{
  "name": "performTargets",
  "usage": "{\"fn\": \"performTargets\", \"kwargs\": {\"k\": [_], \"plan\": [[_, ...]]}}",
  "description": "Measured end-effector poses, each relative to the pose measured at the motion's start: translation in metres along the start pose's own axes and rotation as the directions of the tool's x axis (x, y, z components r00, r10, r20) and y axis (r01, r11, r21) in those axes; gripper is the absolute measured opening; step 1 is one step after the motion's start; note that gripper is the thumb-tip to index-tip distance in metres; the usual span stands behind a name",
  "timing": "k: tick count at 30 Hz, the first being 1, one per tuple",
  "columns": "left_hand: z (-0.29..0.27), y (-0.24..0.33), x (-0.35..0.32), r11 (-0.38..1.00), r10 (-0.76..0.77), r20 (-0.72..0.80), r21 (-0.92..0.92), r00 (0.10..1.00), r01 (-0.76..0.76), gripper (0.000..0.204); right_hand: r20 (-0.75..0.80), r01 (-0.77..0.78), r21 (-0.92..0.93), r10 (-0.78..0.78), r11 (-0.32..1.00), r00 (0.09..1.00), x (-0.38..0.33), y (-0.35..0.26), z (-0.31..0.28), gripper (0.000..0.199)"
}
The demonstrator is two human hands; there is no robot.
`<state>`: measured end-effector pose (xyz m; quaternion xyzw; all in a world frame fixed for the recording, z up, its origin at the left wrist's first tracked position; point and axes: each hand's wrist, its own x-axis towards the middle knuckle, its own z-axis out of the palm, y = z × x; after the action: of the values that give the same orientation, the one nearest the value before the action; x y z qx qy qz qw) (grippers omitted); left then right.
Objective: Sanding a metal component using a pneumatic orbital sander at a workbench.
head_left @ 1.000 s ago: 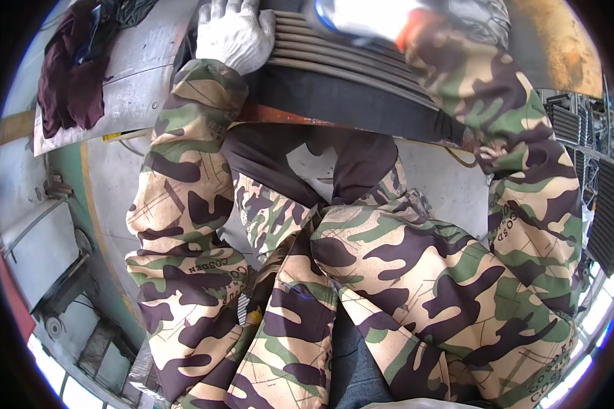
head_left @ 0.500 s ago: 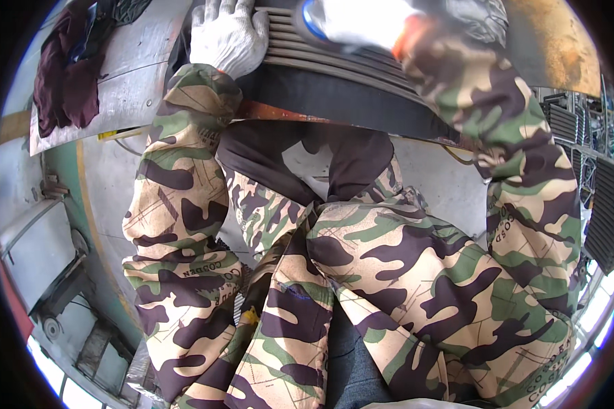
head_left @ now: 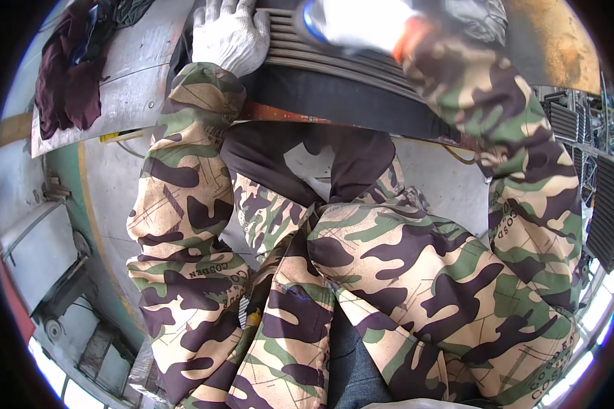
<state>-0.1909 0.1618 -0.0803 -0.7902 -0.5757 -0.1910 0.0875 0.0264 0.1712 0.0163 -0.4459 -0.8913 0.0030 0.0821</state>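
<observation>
My left hand [head_left: 228,34], in a white knit glove, lies flat with fingers spread on a grey ribbed metal panel [head_left: 327,58] at the top of the view. My right hand [head_left: 351,24], also in a white glove with an orange cuff, is blurred over the same panel's far edge. Whether it holds anything cannot be made out. Both forearms wear camouflage sleeves. My camouflage-clad knees [head_left: 361,273] fill the middle of the picture. A dark band with a rusty edge [head_left: 300,112] runs below the ribbed panel.
A dark maroon cloth [head_left: 65,75] lies on a grey metal sheet [head_left: 126,88] at upper left. A rust-stained yellow plate [head_left: 552,41] stands at upper right. Black finned parts [head_left: 600,204] line the right side. Green floor with a yellow line [head_left: 85,198] is at left.
My right hand has slid a little to the left along the ribbed panel and stays blurred. My left hand keeps its place on the panel.
</observation>
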Motion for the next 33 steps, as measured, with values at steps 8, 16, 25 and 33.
{"fn": "performTargets", "kwargs": {"k": [8, 16, 25, 33], "plan": [[0.000, 0.001, 0.004, 1.000, -0.001, -0.005, 0.016, 1.000, 0.001, 0.047, -0.041, 0.012, -0.030, -0.013, 0.999, 0.999, -0.005, 0.009, 0.000, 0.022], [0.002, 0.001, 0.006, 1.000, -0.004, 0.003, 0.014, 1.000, 0.004, 0.047, -0.031, -0.021, -0.061, 0.019, 0.998, 0.999, -0.028, 0.022, -0.005, 0.021], [0.017, -0.020, 0.007, 0.984, 0.147, -0.098, 0.117, 0.984, -0.135, 0.042, -0.066, 0.101, 0.045, -0.098, 0.994, 0.993, -0.045, 0.004, -0.016, 0.020], [0.022, -0.021, 0.005, 0.987, 0.124, -0.049, 0.104, 0.991, -0.118, 0.045, -0.053, 0.133, 0.074, -0.129, 0.988, 0.990, -0.068, 0.010, -0.018, 0.019]]}}
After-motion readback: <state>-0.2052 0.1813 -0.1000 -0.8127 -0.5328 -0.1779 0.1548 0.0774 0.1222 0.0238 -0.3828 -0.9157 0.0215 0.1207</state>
